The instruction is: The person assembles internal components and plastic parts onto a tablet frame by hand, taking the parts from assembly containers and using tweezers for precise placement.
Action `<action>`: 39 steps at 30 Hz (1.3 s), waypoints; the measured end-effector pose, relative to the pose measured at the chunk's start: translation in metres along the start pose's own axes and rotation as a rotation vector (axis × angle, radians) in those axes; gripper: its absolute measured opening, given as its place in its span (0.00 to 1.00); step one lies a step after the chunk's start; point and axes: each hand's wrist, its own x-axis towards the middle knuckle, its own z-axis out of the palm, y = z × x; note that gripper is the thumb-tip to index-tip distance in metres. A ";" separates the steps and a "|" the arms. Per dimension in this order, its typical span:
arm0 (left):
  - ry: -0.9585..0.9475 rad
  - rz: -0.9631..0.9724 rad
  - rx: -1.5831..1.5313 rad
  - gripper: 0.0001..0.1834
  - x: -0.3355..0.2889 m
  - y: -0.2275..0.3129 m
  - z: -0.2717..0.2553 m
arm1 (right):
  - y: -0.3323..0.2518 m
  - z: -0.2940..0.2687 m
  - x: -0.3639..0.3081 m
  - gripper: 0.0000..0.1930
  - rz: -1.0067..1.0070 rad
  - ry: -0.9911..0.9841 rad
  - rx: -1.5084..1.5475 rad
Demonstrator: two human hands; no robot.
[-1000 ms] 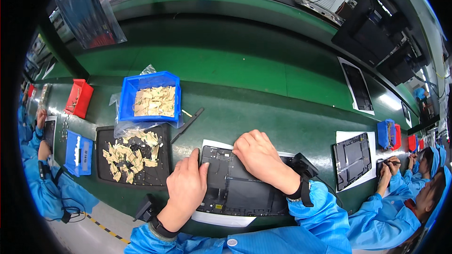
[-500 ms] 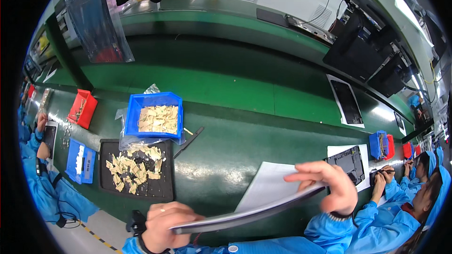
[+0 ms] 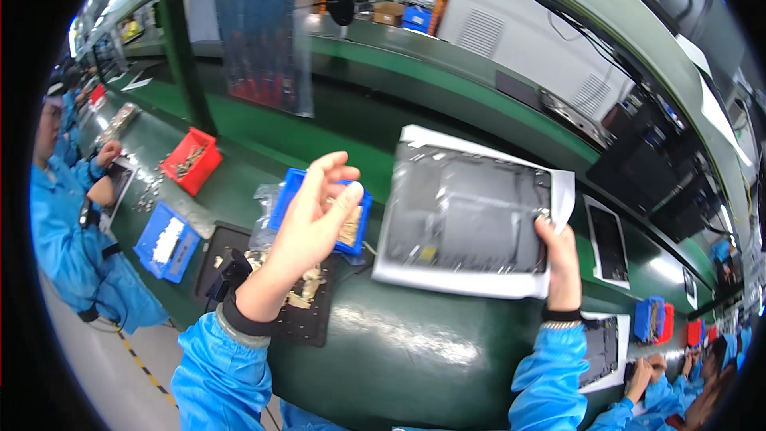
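Observation:
My right hand is closed on the right edge of a dark, tablet-like device housing, its thumb on the top face. Beneath the housing lies a white sheet that shows around its edges. Both are raised over the bench, with the housing's inner side in view, slightly blurred. My left hand is held up to the left, fingers apart and holding nothing. Behind it is a blue bin of small beige pieces, partly covered by the hand. A black tray with more beige pieces sits below my left forearm.
A red bin and a blue tray of white pieces stand at left, near a co-worker in blue. Another dark housing lies on a white sheet at right, near co-workers' hands. A clear plastic sheet hangs at the back.
The housing and sheet, seen edge-on near my body before, have swung up and outward in my right hand. My left hand has let go of them and risen. The view has shifted.

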 end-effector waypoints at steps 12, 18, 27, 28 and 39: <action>0.054 0.103 0.954 0.03 -0.073 -0.031 -0.097 | 0.110 -0.031 0.110 0.18 -0.427 0.385 -0.423; -0.081 0.147 1.144 0.11 -0.106 -0.026 -0.066 | 0.082 0.106 -0.055 0.10 -0.360 -0.102 -0.433; -0.018 0.178 1.044 0.09 -0.110 -0.054 -0.060 | 0.074 0.128 -0.093 0.08 -0.296 -0.322 -0.500; -0.018 0.184 1.039 0.09 -0.107 -0.051 -0.059 | 0.073 0.127 -0.094 0.08 -0.222 -0.307 -0.432; -0.191 -0.490 -0.141 0.06 -0.143 0.010 -0.003 | 0.018 0.160 -0.143 0.16 -0.038 -0.637 0.150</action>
